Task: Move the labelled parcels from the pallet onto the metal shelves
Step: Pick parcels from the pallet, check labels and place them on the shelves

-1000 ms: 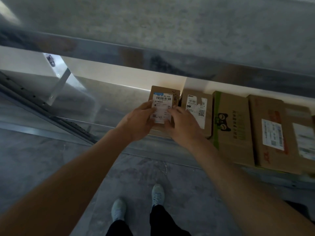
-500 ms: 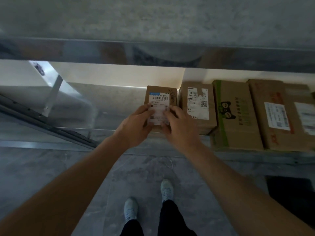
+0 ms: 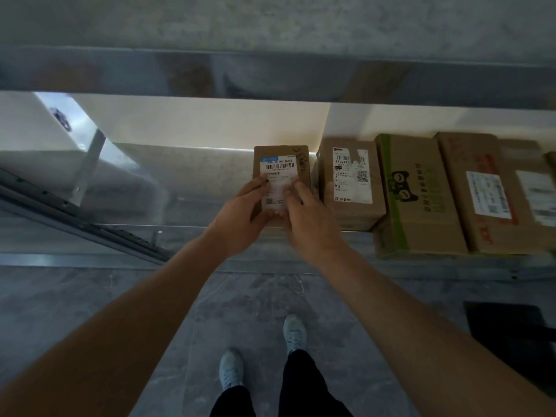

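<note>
On the metal shelf (image 3: pixel 192 188) sits a small box (image 3: pixel 281 164), just left of a row of boxes (image 3: pixel 349 182). Left hand (image 3: pixel 240 219) and right hand (image 3: pixel 307 218) both hold its near end, fingers curled on its label.

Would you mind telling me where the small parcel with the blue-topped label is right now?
In the head view, the small parcel sits mid-frame on the metal shelf, held by the left hand and right hand, just left of the white-labelled box.

grey concrete floor (image 3: pixel 90 311) below, pale wall (image 3: pixel 195 121) lit behind, dim light.
</note>
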Action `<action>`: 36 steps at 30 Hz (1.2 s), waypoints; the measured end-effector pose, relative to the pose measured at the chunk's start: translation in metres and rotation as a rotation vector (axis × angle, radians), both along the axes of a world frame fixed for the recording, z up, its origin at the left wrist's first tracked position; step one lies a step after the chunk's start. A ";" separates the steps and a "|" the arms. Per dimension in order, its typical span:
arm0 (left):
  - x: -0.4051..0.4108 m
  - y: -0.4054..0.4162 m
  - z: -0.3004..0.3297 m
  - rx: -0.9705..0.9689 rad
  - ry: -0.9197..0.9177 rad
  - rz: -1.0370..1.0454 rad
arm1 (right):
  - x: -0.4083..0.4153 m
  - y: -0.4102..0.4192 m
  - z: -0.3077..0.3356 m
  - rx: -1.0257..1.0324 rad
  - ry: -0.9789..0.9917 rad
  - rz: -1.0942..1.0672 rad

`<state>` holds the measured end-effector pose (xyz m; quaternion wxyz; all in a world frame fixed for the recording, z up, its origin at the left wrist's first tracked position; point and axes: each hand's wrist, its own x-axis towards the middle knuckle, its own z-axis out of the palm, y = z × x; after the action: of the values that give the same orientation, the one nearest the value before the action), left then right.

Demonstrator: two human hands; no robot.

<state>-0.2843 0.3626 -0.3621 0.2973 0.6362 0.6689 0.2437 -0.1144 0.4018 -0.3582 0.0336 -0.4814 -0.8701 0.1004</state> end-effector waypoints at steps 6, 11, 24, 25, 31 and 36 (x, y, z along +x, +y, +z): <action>-0.010 -0.010 0.012 0.094 -0.048 0.014 | -0.007 -0.013 0.018 -0.062 0.194 -0.031; -0.017 -0.022 0.037 0.176 -0.001 -0.018 | -0.007 -0.022 0.046 -0.024 0.333 -0.107; -0.031 -0.081 0.090 0.286 -0.003 -0.168 | -0.007 -0.106 0.102 0.108 0.340 -0.191; -0.029 -0.086 0.095 0.288 -0.007 -0.176 | -0.005 -0.113 0.104 0.112 0.343 -0.201; -0.008 -0.106 0.120 0.327 0.017 -0.262 | 0.014 -0.151 0.123 0.184 0.348 -0.279; 0.021 -0.113 0.134 0.351 0.039 -0.323 | 0.046 -0.174 0.140 0.206 0.365 -0.343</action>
<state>-0.2632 0.2497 -0.2281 0.2041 0.7816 0.5113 0.2932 -0.0687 0.2277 -0.2186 0.2550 -0.5898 -0.7610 0.0894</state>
